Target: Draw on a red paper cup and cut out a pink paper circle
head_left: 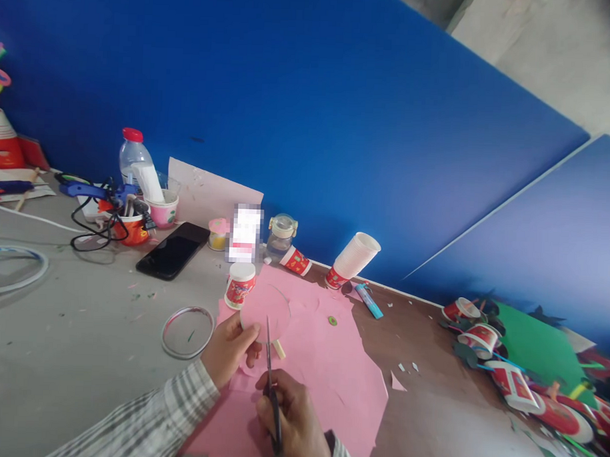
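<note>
My left hand pinches the lower left edge of a pink paper piece with a curved outline. My right hand is closed around a pair of scissors, whose blades point up and overlap the paper's lower part. Beneath both hands lies a large pink sheet with ragged edges. A small pale block rests on it beside the blades. Just behind my left hand stands a red paper cup with a white top. To the left of that hand is a ring of tape.
A black phone lies at the left, near a cup holding tools and a bottle. Stacked paper cups, a glass jar and a blue cutter line the back. Cup crafts and green sheet crowd the right.
</note>
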`<action>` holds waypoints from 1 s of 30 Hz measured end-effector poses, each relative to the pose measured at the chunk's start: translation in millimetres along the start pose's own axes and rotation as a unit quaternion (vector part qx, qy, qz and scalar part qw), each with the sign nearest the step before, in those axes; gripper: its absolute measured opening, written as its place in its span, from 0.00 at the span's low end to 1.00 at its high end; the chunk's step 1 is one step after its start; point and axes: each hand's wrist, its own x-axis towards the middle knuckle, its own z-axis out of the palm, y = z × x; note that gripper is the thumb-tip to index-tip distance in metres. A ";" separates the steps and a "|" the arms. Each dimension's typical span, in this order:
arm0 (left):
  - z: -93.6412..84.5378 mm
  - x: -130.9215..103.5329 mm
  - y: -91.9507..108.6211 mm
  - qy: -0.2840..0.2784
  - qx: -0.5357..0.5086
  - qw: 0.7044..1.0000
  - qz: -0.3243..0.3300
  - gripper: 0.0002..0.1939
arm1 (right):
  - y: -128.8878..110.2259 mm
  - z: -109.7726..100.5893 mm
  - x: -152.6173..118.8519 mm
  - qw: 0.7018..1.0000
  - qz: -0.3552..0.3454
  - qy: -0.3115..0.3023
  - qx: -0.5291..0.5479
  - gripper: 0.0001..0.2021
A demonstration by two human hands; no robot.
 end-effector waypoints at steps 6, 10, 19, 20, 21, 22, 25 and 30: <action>-0.8 0.2 -1.3 0.002 0.000 1.000 0.002 0.19 | 8.7 -3.0 2.0 0.999 -0.014 0.010 -0.044 0.05; -2.0 1.2 -3.9 0.003 0.006 1.000 -0.006 0.18 | 14.2 -5.3 3.4 0.997 -0.023 0.011 -0.066 0.06; -2.3 1.8 -3.2 0.004 0.017 1.000 -0.007 0.17 | 17.4 -7.0 4.0 0.995 -0.037 0.016 -0.088 0.06; -2.4 2.1 -3.4 0.004 0.019 1.000 -0.007 0.17 | 17.4 -6.9 3.9 0.996 -0.037 0.017 -0.085 0.06; -2.5 2.3 -3.7 0.004 0.021 1.000 -0.007 0.17 | 17.4 -6.8 3.7 0.996 -0.037 0.018 -0.082 0.06; -2.6 2.5 -3.8 0.004 0.022 1.000 -0.007 0.17 | 17.3 -6.6 3.6 0.996 -0.035 0.018 -0.077 0.06; -2.7 2.5 -3.4 0.004 0.022 1.000 -0.008 0.17 | 17.4 -6.2 3.9 0.997 -0.027 0.019 -0.072 0.06; -2.8 1.7 -1.8 0.004 0.024 1.000 -0.006 0.17 | 20.9 -8.7 6.2 0.995 -0.038 0.022 -0.088 0.07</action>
